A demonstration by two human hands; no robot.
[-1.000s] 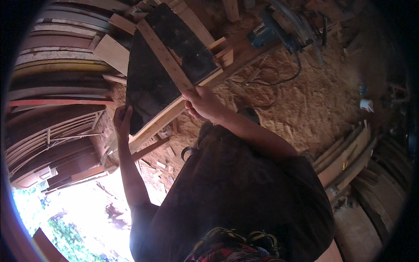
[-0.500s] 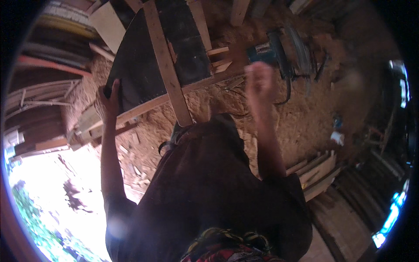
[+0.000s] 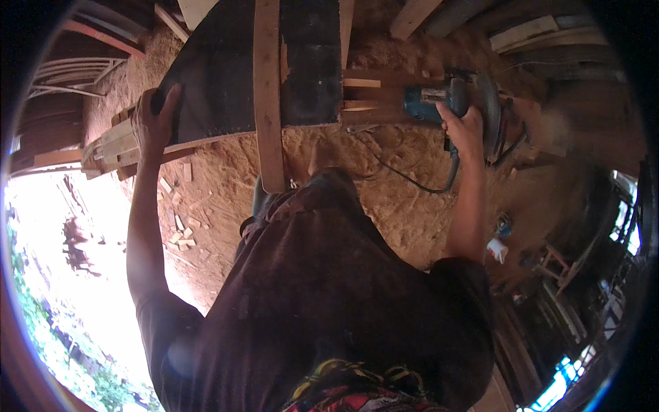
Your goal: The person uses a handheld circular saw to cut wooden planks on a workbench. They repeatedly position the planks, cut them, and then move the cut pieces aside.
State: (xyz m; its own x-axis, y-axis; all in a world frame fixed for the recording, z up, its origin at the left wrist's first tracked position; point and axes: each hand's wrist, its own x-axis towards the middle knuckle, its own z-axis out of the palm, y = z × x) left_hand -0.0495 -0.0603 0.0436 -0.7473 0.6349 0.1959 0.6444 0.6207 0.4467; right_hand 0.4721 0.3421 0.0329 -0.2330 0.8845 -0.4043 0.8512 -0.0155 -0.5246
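A dark, black-faced board (image 3: 213,75) with a curved left edge lies in front of me. My left hand (image 3: 154,122) grips its left edge, the thumb on top and the fingers partly hidden. A wooden strip (image 3: 268,89) crosses the board and runs down toward my waist. To the right, my right hand (image 3: 465,132) is closed around the handle of a teal circular saw (image 3: 420,101). The saw rests on timber beyond the board's right edge, its curved guard on the far right. Its blade cannot be made out.
The saw's black cord (image 3: 412,184) loops over the sawdust-covered ground (image 3: 398,220). Wood offcuts (image 3: 182,233) lie scattered at left, near stacked timber ends (image 3: 113,147). My bare foot (image 3: 321,156) stands close to the board. More planks (image 3: 542,34) lie at the far right.
My right hand has moved right and taken hold of the saw's handle. My left hand stays on the board's edge. The view has shifted, with the board now appearing straighter across.
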